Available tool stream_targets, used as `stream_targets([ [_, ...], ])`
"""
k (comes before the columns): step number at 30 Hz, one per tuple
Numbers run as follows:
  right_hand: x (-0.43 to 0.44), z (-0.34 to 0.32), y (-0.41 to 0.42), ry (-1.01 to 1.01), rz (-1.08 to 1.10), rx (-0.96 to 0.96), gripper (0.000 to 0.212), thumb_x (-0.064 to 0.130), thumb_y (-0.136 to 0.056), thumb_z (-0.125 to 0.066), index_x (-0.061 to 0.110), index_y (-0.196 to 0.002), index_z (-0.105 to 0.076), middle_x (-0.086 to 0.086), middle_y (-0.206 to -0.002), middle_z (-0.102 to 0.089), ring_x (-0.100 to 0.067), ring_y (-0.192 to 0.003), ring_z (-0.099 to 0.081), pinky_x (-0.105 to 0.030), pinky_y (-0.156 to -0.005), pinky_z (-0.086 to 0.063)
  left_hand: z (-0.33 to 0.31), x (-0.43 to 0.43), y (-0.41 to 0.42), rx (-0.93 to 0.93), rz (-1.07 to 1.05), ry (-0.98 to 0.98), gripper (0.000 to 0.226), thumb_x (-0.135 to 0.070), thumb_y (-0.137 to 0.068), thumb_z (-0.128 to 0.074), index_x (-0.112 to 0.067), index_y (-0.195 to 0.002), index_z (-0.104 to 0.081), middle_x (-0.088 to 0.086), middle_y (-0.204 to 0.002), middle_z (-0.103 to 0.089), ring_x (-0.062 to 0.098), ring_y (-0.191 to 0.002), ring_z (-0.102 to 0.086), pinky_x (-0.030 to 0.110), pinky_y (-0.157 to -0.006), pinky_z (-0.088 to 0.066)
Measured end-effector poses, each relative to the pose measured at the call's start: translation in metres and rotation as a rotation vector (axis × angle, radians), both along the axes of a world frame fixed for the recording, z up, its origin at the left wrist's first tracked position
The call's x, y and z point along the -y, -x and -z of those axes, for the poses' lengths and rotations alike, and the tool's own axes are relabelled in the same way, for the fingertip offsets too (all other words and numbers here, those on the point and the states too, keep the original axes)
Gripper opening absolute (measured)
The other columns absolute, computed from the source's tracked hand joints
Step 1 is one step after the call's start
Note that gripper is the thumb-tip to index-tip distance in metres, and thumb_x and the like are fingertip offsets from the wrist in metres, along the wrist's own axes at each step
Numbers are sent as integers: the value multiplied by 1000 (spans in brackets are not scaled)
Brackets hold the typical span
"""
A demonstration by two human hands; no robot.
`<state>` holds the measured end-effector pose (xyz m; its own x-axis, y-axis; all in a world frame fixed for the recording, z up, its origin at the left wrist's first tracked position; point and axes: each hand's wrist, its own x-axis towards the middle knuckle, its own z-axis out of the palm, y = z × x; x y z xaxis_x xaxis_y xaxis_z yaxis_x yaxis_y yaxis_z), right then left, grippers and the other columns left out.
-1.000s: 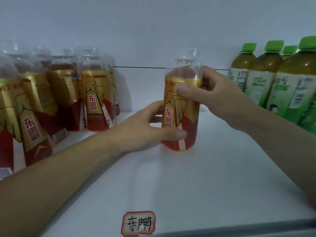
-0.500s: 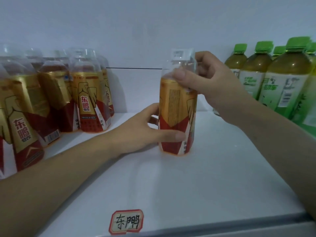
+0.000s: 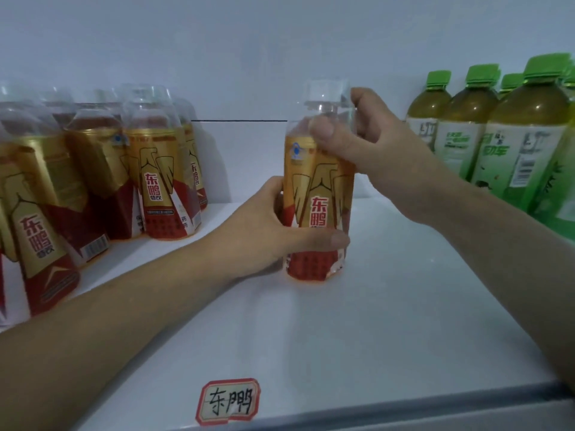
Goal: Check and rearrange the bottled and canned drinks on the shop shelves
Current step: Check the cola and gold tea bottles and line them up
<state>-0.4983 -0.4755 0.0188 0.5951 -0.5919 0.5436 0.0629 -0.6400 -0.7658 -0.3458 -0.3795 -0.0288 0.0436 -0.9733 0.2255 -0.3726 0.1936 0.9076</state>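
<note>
Gold-and-red drink bottle, clear cap, upright on shelf

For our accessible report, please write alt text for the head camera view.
A left hand grips the lower body of a gold-and-red drink bottle standing on a white shelf; the right hand holds its neck. Similar bottles stand at left, green-capped bottles at right.

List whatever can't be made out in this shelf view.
Head view:
Neck and label of held bottle: partly covered by right hand and left hand.
Right edge cuts off green-capped bottles; count unclear.
Left edge cuts gold bottles; front ones hide rear ones.
</note>
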Motion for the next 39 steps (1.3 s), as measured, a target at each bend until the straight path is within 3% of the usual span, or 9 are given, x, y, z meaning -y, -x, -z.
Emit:
stream_targets([
  [6,0,2,4,-36,-96,-84,49,46,-87,-61,21,-130,-58,3,-116,-73,-15,-108,-70,-35,-87,-56,-4,-2,-13,-9,86,-28,70,-22,-65,-88,-28,-127,-55,-9,-114,-72,2,-104,-68,17,-81,-56],
  [9,1,1,2,-17,-12,-58,58,48,-77,-71,22,-126,-56,4,-117,-74,-12,-104,-72,-33,-83,-59,-2,-2,-17,102,18,-27,81,-47,-58,-87,-36,-130,-54,-14,-121,-67,4,-115,-62,29,-97,-52],
  [14,2,3,0,-3,21,-122,59,61,-79,-62,28,-128,-60,12,-118,-71,-4,-107,-68,-30,-89,-57,-1,1,-18,-1,-22,17,77,-35,-56,-87,-27,-124,-52,-6,-111,-73,5,-100,-70,21,-83,-58],
  [18,-2,2,4,-46,-77,-129,49,56,-90,-59,26,-130,-59,10,-119,-71,-7,-109,-68,-29,-85,-56,-3,-1,-26,-14,80,-41,70,-22,-72,-80,-21,-135,-49,-4,-121,-71,7,-111,-67,19,-90,-55],
  [22,-3,4,-1,41,80,-91,56,61,-78,-71,27,-121,-62,7,-110,-73,-8,-100,-71,-25,-77,-58,-1,-1,-14,96,21,-54,79,-49,-66,-88,-38,-133,-47,-21,-118,-66,-9,-102,-64,13,-79,-53],
  [25,-4,6,-4,71,130,-100,61,70,-68,-68,32,-115,-61,12,-104,-71,-3,-96,-69,-20,-75,-56,1,3,-2,57,-63,-11,77,-46,-63,-84,-39,-129,-44,-21,-110,-67,-14,-89,-64,5,-63,-50],
  [32,-8,6,-1,-40,-84,-124,58,41,-74,-69,23,-127,-57,3,-108,-76,-9,-99,-73,-20,-77,-57,-5,-4,-18,-26,105,-52,53,-22,-72,-72,-34,-121,-56,-16,-112,-72,-1,-103,-67,12,-76,-54],
  [36,-7,6,-3,81,50,-142,59,59,-60,-72,32,-111,-61,12,-98,-73,0,-89,-70,-18,-71,-57,-3,-2,-14,-41,11,-33,83,-36,-60,-78,-34,-137,-47,-11,-123,-67,8,-111,-66,30,-93,-57],
  [39,-5,6,-2,112,92,-188,61,69,-55,-66,40,-108,-59,14,-102,-70,-1,-94,-67,-17,-75,-58,-5,-2,-11,-38,-41,-7,84,-35,-59,-79,-31,-137,-48,-11,-119,-69,7,-105,-69,27,-87,-58],
])
